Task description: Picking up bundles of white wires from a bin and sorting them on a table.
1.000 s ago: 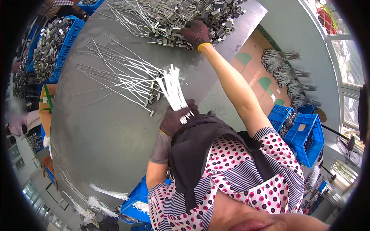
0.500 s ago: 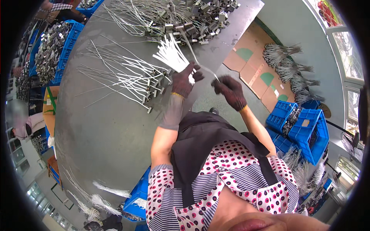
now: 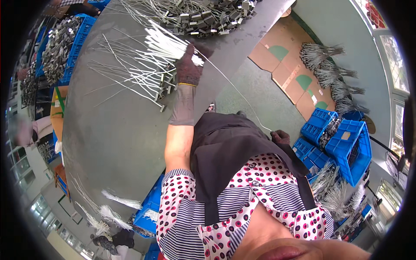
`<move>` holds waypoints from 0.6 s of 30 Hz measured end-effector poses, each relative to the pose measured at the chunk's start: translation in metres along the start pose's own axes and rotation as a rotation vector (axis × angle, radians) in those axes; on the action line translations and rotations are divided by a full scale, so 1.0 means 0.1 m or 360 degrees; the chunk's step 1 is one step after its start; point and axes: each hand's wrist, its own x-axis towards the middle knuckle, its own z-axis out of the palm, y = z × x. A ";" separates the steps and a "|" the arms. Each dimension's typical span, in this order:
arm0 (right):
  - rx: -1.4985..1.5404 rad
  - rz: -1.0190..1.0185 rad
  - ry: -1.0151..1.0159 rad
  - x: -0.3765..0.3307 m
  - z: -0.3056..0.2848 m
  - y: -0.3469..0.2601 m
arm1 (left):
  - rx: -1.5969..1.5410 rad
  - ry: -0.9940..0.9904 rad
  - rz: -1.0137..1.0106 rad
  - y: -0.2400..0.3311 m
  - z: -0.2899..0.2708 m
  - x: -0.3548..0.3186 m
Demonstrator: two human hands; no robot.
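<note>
My left hand (image 3: pixel 190 71), in a dark maroon knit glove, is closed round a bundle of thin white wires (image 3: pixel 162 42) over the metal table. From beside that hand a single long pale wire (image 3: pixel 232 83) runs slightly curved down to the right. Its lower end is at my right hand (image 3: pixel 281 137), gloved alike and closed on it near my right hip. Under and left of the bundle lie loose white wires (image 3: pixel 130 71) with small grey blocks at their ends. Farther off is a large heap of wires with grey metal blocks (image 3: pixel 203 19).
The table (image 3: pixel 112 138) has a curved left edge in this view. Blue crates (image 3: pixel 346 145) stand at right, with flattened cardboard (image 3: pixel 288 76) and grey wire bundles (image 3: pixel 329 69) beyond. A crate of blocks (image 3: pixel 80 47) stands at left; white wire bundles (image 3: pixel 115 216) lie at lower left.
My right hand has moved down and right toward my hip, drawing the wire out long. My left hand, with the bundle, has moved up and left over the loose wires.
</note>
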 end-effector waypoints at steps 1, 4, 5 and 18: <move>-0.0007 -0.0012 -0.0038 0.00 -0.03 0.02 | -0.0827 -0.0048 -0.0236 0.02 -0.10 0.04; 0.0070 0.0163 0.0047 0.00 -0.19 0.22 | -0.1320 0.0098 -0.0476 0.49 0.01 -0.20; 0.0073 0.0148 0.0061 0.02 -0.24 0.34 | -0.1293 0.0031 -0.0362 0.41 -0.01 -0.17; 0.0372 -0.0171 -0.0417 0.82 0.46 -1.01 | -0.0947 -0.0552 -0.0652 0.21 0.09 -0.89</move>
